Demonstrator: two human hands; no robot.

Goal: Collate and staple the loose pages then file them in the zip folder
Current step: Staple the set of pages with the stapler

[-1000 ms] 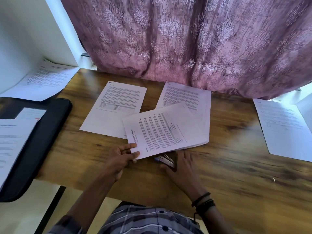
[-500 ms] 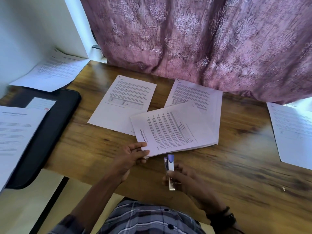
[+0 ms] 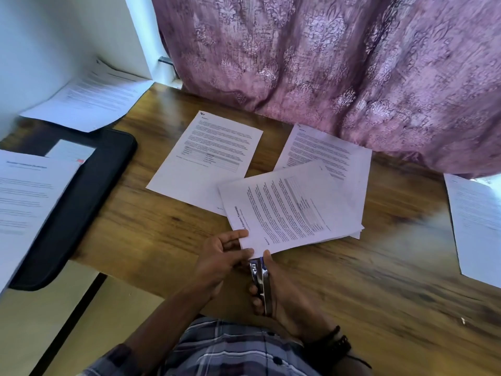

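A collated stack of printed pages (image 3: 290,207) lies turned sideways on the wooden table (image 3: 379,267). My left hand (image 3: 219,264) pinches its near left corner between thumb and fingers. My right hand (image 3: 282,297) grips a metal stapler (image 3: 260,283) with a blue tip, and the stapler's mouth sits at that same corner of the stack. The black zip folder (image 3: 81,207) lies at the table's left edge, partly covered by a printed sheet (image 3: 24,202).
Single pages lie at centre (image 3: 206,158), behind the stack (image 3: 330,150), far left by the white wall (image 3: 89,101) and far right (image 3: 479,226). A purple patterned curtain (image 3: 339,63) hangs along the table's back edge.
My right hand picked the stapler up from under the stack's edge and brought its mouth to the corner that my left hand holds. The head camera moved closer.
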